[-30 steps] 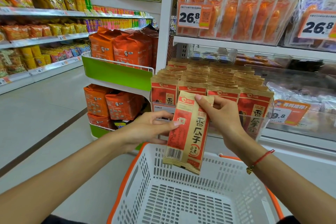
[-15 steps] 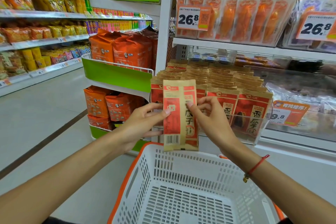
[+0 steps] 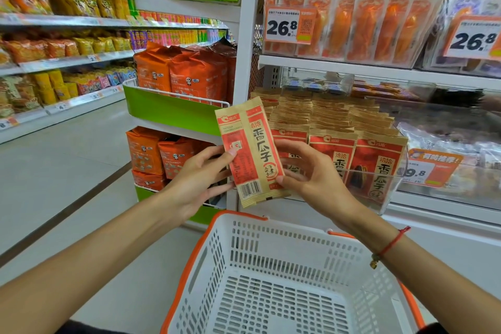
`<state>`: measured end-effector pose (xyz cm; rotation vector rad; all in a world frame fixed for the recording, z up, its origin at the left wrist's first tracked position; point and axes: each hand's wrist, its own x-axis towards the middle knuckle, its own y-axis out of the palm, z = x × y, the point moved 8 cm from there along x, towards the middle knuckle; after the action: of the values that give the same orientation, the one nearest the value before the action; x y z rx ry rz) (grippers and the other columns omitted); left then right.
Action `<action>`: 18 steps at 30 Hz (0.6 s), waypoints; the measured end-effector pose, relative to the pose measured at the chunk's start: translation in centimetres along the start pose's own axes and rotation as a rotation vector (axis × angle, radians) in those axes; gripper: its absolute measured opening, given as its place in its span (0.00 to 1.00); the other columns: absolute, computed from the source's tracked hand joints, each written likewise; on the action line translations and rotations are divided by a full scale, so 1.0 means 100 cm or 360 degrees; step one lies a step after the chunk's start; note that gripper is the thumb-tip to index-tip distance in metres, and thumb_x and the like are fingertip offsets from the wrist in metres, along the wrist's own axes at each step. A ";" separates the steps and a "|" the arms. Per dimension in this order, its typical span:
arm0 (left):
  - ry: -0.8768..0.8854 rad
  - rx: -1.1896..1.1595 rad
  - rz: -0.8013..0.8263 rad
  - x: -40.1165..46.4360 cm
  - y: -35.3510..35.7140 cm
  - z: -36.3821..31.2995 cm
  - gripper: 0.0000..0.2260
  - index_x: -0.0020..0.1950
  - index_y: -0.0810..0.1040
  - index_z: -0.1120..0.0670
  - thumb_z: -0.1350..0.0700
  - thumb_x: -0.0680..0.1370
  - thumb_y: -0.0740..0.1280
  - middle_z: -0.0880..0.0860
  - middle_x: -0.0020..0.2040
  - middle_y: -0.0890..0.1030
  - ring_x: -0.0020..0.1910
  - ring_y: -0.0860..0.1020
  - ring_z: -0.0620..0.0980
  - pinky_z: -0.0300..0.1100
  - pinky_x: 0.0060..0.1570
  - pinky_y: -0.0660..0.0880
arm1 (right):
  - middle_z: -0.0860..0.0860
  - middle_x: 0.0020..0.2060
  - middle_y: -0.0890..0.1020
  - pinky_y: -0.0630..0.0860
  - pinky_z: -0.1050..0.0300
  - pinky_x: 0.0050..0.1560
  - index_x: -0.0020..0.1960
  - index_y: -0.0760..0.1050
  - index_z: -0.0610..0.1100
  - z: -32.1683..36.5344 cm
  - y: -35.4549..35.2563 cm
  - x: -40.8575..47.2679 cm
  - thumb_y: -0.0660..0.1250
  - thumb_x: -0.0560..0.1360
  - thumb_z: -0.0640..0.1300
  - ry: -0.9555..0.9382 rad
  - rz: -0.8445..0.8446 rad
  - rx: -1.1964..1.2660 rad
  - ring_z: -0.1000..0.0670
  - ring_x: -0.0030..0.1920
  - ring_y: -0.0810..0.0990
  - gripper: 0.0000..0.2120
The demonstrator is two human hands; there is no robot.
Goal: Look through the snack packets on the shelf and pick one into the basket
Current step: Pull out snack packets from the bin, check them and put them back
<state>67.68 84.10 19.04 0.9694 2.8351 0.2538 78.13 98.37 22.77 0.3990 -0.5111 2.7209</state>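
Observation:
A tan and red snack packet (image 3: 252, 152) is held upright above the white basket (image 3: 271, 257), tilted slightly left, its back with a barcode facing me. My left hand (image 3: 200, 179) pinches its left edge with thumb on the front. My right hand (image 3: 309, 171) pinches its lower right edge. Behind it, rows of the same packets (image 3: 339, 127) stand in a clear bin on the shelf. The basket has an orange rim and holds nothing.
Orange bags (image 3: 184, 73) fill green end racks to the left. Packs of orange dried fruit (image 3: 366, 19) hang above with 26.8 price tags. A shop aisle with snack shelves (image 3: 54, 43) runs away at the left.
The packet has been turned and lifted between both hands, from tilted right to upright and now tilted slightly left. My right hand shifted from its top to its lower right edge.

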 end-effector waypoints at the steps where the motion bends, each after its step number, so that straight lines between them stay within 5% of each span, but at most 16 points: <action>1: 0.0000 -0.0001 -0.0001 0.000 0.001 0.001 0.14 0.64 0.75 0.53 0.53 0.79 0.66 0.52 0.51 0.86 0.52 0.83 0.47 0.43 0.49 0.80 | 0.57 0.60 0.78 0.78 0.58 0.59 0.62 0.73 0.51 -0.001 0.000 0.000 0.68 0.73 0.27 0.0000 -0.0010 -0.0012 0.57 0.61 0.77 0.25; 6: 0.0068 0.0047 -0.0083 0.000 -0.002 -0.002 0.14 0.64 0.75 0.52 0.53 0.78 0.67 0.52 0.53 0.85 0.53 0.83 0.47 0.47 0.56 0.79 | 0.59 0.61 0.76 0.75 0.59 0.62 0.66 0.71 0.53 -0.001 0.003 -0.001 0.74 0.71 0.35 0.0017 -0.0065 -0.0192 0.61 0.60 0.76 0.27; 10: 0.0227 0.0213 -0.0132 -0.007 0.006 -0.010 0.16 0.62 0.74 0.51 0.53 0.75 0.70 0.53 0.62 0.79 0.56 0.81 0.48 0.42 0.49 0.81 | 0.64 0.54 0.68 0.64 0.77 0.53 0.70 0.62 0.59 0.006 0.011 -0.007 0.79 0.67 0.48 0.0029 -0.0131 -0.0473 0.66 0.55 0.69 0.38; 14: 0.0352 0.0373 -0.0215 -0.018 0.018 -0.016 0.16 0.58 0.74 0.50 0.51 0.74 0.72 0.49 0.59 0.79 0.53 0.81 0.45 0.39 0.46 0.81 | 0.60 0.58 0.66 0.61 0.67 0.61 0.74 0.61 0.50 0.003 0.015 -0.008 0.79 0.64 0.53 0.0014 -0.0267 -0.0588 0.61 0.61 0.65 0.44; 18: 0.0412 0.0425 -0.0247 -0.028 0.025 -0.020 0.13 0.54 0.75 0.50 0.51 0.73 0.73 0.46 0.54 0.81 0.45 0.83 0.38 0.43 0.55 0.79 | 0.58 0.62 0.70 0.65 0.72 0.56 0.72 0.63 0.50 0.000 0.014 -0.005 0.79 0.66 0.50 0.0050 -0.0247 -0.0521 0.61 0.61 0.69 0.39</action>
<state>70.98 84.10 21.65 0.8041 3.2256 -0.0201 78.07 97.00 22.24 0.2948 -0.8618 2.4337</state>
